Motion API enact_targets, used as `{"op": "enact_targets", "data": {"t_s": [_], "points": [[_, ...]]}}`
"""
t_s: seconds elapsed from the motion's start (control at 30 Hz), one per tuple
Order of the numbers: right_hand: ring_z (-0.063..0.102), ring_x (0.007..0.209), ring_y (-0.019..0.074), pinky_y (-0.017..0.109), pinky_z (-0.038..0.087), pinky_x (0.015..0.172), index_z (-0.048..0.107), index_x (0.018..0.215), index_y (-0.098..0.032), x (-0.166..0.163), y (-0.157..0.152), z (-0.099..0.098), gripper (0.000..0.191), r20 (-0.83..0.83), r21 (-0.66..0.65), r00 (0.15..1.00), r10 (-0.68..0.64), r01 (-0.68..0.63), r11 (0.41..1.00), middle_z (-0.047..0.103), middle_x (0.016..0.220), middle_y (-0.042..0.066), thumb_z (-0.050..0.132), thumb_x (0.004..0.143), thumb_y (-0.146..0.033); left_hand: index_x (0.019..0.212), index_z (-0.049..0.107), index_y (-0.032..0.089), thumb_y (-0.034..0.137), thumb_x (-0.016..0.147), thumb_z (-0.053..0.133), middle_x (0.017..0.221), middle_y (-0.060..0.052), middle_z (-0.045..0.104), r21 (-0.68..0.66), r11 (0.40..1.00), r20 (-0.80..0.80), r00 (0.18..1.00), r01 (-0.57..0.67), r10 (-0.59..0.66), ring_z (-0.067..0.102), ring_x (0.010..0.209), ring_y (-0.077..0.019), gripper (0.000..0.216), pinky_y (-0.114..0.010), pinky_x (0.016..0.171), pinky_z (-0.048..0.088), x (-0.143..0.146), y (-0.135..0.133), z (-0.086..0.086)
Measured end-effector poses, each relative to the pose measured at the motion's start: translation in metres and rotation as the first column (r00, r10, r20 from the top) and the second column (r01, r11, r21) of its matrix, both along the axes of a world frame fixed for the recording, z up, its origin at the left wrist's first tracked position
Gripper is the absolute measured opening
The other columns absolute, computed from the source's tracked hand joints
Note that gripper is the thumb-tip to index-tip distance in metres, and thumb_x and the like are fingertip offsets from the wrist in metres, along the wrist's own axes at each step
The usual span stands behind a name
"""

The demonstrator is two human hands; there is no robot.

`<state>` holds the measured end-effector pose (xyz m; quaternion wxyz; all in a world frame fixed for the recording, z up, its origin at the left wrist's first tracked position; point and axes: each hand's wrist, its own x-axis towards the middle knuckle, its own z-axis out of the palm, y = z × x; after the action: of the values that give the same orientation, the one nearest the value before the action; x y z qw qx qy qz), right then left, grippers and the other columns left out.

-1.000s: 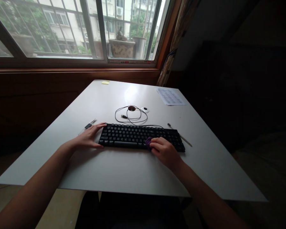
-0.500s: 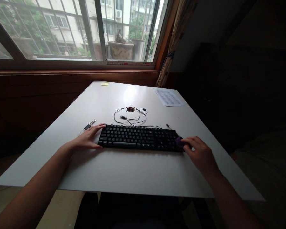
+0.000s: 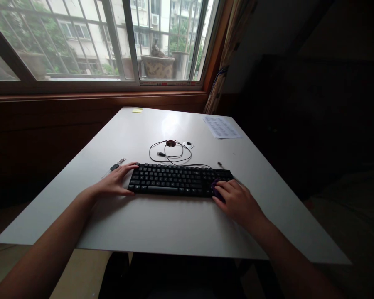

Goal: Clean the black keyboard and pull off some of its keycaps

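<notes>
Our right hand (image 3: 239, 203), fingers pinching the purple cloth (image 3: 216, 187), has swept back left along the keyboard (image 3: 174, 180); our left hand (image 3: 115, 182), fingers spread, steadies it.

- You are sitting in a room of a home, most likely a flat, set up as a desk corner.
- The wide sliding window with a grey metal frame (image 3: 128, 41) looks through bars onto pale residential blocks (image 3: 77, 27) with air-conditioning units.
- A patterned ceramic planter (image 3: 157, 66) stands on the ledge outside.
- A patterned beige curtain (image 3: 221, 79) hangs at the right, above the brown wooden sill (image 3: 81, 96).
- The plain white rectangular table (image 3: 174, 224) carries desk things: a black computer keyboard (image 3: 174, 180), a coiled black cable (image 3: 170, 153), a printed paper sheet (image 3: 221, 126) and a yellow sticky note (image 3: 137, 110).
</notes>
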<state>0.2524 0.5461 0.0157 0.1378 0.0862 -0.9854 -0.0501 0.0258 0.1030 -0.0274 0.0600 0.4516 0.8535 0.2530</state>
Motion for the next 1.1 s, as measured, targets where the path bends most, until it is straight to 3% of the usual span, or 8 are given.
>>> {"op": "enact_targets", "data": {"t_s": [0.17, 0.37, 0.8, 1.1], "points": [[0.054, 0.103, 0.0313, 0.044, 0.049, 0.086, 0.071, 0.11, -0.02, -0.001, -0.003, 0.011, 0.032, 0.098, 0.077, 0.994, -0.056, 0.049, 0.996, 0.067, 0.117, 0.01, 0.075, 0.084, -0.037, 0.15, 0.031, 0.031, 0.053, 0.071, 0.081, 0.162, -0.01, 0.028, -0.01, 1.0, -0.005, 1.0, -0.004, 0.004, 0.034, 0.145, -0.0384, 0.096, -0.056, 0.116, 0.032, -0.001, 0.0, -0.001], [0.053, 0.101, 0.0286, 0.041, 0.05, 0.085, 0.072, 0.105, -0.022, -0.01, 0.004, 0.011, 0.023, 0.142, 0.02, 0.988, -0.053, 0.051, 0.999, 0.065, 0.114, 0.008, 0.075, 0.083, -0.027, 0.15, 0.03, 0.031, 0.053, 0.071, 0.081, 0.162, -0.01, 0.028, -0.015, 1.0, -0.007, 1.0, -0.004, 0.004, 0.033, 0.145, -0.0376, 0.096, -0.056, 0.116, 0.032, 0.0, 0.0, -0.001], [0.051, 0.105, 0.0298, 0.042, 0.049, 0.086, 0.075, 0.092, -0.022, -0.021, 0.006, 0.017, 0.015, 0.161, 0.026, 0.986, -0.03, 0.026, 0.999, 0.065, 0.111, 0.008, 0.078, 0.078, -0.027, 0.151, 0.029, 0.033, 0.051, 0.073, 0.08, 0.162, -0.01, 0.028, -0.002, 1.0, 0.0, 1.0, 0.01, -0.01, 0.034, 0.145, -0.0379, 0.094, -0.058, 0.115, 0.032, 0.0, 0.0, 0.001], [0.053, 0.102, 0.0282, 0.041, 0.048, 0.084, 0.07, 0.116, -0.022, 0.007, -0.002, -0.003, 0.029, 0.01, 0.049, 0.995, -0.101, 0.1, 0.994, 0.064, 0.117, 0.009, 0.069, 0.088, -0.027, 0.15, 0.03, 0.031, 0.053, 0.073, 0.08, 0.162, -0.01, 0.028, -0.02, 1.0, -0.002, 1.0, -0.001, 0.001, 0.033, 0.145, -0.0373, 0.094, -0.056, 0.117, 0.031, 0.0, 0.0, 0.001]]}}
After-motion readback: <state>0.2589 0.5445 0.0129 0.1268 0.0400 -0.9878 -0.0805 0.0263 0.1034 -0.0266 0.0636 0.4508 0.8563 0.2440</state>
